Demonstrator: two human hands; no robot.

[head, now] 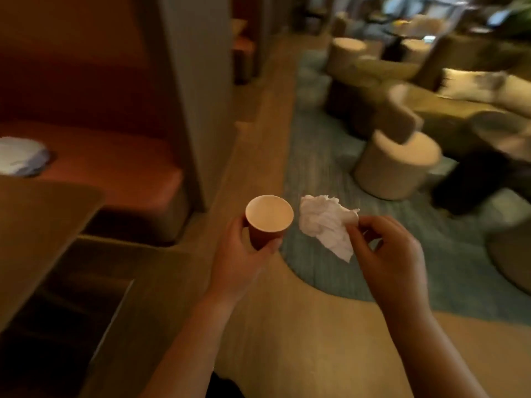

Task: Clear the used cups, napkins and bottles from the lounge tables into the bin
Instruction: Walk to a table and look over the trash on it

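Note:
My left hand [240, 258] grips a red paper cup [267, 225] upright from its left side; the cup's pale inside looks empty. Just to its right, my right hand [390, 254] pinches a crumpled white napkin [327, 225] by one edge, and the napkin hangs beside the cup without touching it. Both are held above the wooden floor. No bin is in view.
A wooden table [37, 234] stands at the left, with an orange booth bench [115, 165] behind it bearing a white-blue object [20, 159]. To the right lie a teal carpet [373, 271], round beige stools [396, 165] and olive sofas [448, 110]. A wooden walkway [267, 116] runs ahead.

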